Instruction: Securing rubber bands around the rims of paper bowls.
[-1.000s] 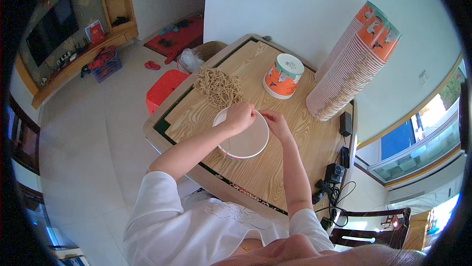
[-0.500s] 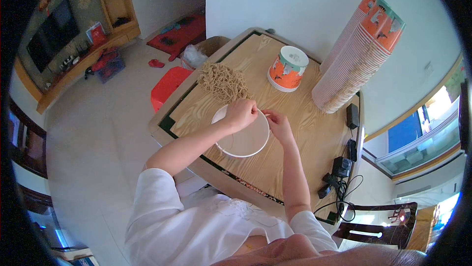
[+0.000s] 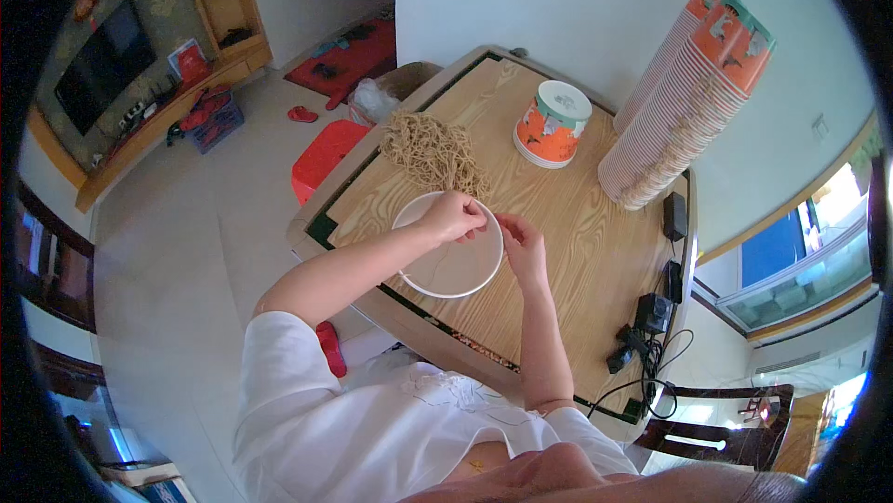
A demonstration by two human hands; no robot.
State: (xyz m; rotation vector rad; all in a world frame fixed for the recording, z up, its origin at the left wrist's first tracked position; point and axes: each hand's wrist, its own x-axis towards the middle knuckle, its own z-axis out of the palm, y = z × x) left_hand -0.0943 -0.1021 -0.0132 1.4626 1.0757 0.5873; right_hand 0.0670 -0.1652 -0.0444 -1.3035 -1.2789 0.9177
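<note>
A white-lined paper bucket (image 3: 445, 272) stands at the table's near left side, its round mouth facing up. Over its far right part hangs my left hand (image 3: 455, 218), fingers curled together in a pinch; what they hold is too small to make out. A thin pale strand seems to lie inside the bucket. My right hand (image 3: 524, 243) has its thumb and fingers closed at the bucket's right rim. Just beyond the bucket lies a tangled heap of brown twine (image 3: 433, 152), reaching almost to the far rim.
Upside-down orange and green paper buckets (image 3: 551, 124) sit farther back on the wooden table (image 3: 567, 252). Two tall leaning stacks of such buckets (image 3: 674, 103) rise beside the wall. Black adapters and cables (image 3: 654, 314) lie along the right edge. A red stool (image 3: 326, 159) stands left.
The bucket and both my hands have shifted slightly left on the table. My left fingers have turned down more over the bucket's mouth.
</note>
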